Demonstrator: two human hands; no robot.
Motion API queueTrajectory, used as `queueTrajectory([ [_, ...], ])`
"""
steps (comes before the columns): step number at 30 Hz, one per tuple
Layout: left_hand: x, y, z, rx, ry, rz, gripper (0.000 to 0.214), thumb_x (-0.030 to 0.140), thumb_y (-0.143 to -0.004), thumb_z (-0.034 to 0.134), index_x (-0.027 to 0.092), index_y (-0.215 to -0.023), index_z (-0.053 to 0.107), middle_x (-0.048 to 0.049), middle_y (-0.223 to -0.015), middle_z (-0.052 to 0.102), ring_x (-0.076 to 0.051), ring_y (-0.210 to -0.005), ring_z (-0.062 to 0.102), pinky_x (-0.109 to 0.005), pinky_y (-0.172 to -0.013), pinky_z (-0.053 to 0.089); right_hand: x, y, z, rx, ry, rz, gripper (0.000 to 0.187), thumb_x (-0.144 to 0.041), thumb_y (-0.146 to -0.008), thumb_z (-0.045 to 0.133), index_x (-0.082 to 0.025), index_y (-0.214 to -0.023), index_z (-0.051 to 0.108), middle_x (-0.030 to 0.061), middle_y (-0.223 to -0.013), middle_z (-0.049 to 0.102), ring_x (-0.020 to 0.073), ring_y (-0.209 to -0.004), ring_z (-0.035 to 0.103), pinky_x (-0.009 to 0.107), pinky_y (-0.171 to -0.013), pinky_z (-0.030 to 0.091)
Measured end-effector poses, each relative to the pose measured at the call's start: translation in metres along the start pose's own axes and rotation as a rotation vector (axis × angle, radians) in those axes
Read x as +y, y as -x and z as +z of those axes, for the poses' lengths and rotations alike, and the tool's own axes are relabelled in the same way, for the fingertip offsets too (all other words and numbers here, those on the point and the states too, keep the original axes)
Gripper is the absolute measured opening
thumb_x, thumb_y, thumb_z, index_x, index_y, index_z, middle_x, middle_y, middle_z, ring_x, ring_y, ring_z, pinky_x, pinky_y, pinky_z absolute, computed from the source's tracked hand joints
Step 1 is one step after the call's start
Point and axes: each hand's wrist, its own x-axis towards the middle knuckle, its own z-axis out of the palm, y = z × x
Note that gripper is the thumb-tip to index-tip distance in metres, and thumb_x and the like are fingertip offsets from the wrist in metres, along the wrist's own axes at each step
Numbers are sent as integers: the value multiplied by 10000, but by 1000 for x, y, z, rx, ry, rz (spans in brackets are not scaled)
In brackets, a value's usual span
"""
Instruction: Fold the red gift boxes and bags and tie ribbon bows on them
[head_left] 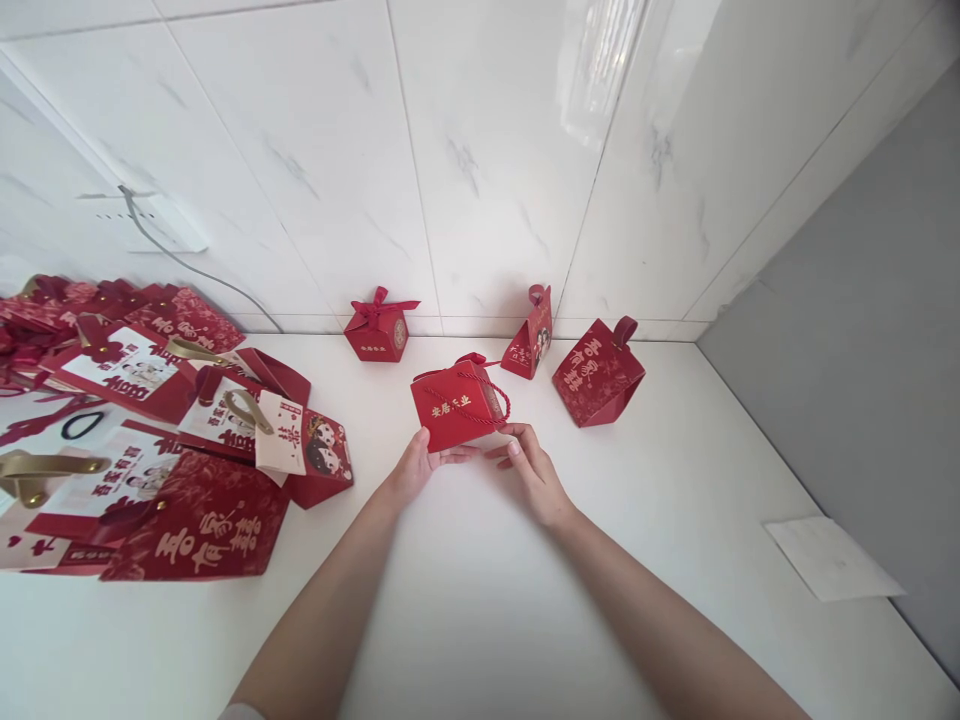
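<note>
A small red gift box (454,403) with gold characters and a red cord handle is held just above the white table (480,600), near its middle. My left hand (417,466) pinches the box's lower left corner with thumb and fingers. My right hand (529,470) touches the lower right corner, fingers curled against it. Three more folded red boxes stand behind: one with a bow (377,328) by the wall, a narrow one (531,338), and a larger tilted one (598,373).
A heap of flat red box blanks (150,440) with gold handles covers the table's left side. A white wall socket with a cable (161,225) sits on the tiled wall. A white paper sheet (831,556) lies at the right edge.
</note>
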Motion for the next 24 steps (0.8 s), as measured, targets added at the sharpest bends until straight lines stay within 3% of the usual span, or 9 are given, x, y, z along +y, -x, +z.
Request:
queueTrajectory([
  [3, 0, 0, 0, -16, -33, 12, 675, 678, -829, 418, 172, -1250, 568, -164, -1242, 629, -358, -1137, 592, -530, -980, 411, -1, -1, 0, -2, -33, -9, 331, -495, -975, 334, -230, -1139, 446, 79, -1160, 585, 204, -965, 625, 381, -830, 506],
  [7, 2, 1, 2, -24, -76, 20, 649, 651, -834, 453, 182, -1273, 542, -167, -1209, 646, -347, -1154, 583, -523, -972, 423, -2, -2, 0, 28, -67, -33, 313, -473, -981, 335, -228, -1103, 484, 90, -1328, 478, 189, -977, 608, 345, -780, 515],
  [13, 5, 1, 7, -5, -128, 41, 671, 611, -802, 555, 223, -1341, 461, -174, -1352, 537, -355, -1210, 534, -516, -932, 463, -1, -4, -2, 40, -70, -18, 383, -470, -985, 323, -206, -1195, 505, 84, -1070, 582, 203, -970, 585, 344, -776, 514],
  [24, 3, 1, 6, -4, -87, 58, 604, 588, -833, 526, 229, -1316, 478, -160, -1361, 532, -343, -1201, 538, -528, -949, 460, 2, -5, -2, 35, -34, -15, 388, -483, -971, 363, -206, -1186, 530, 78, -1036, 585, 195, -900, 597, 343, -765, 515],
])
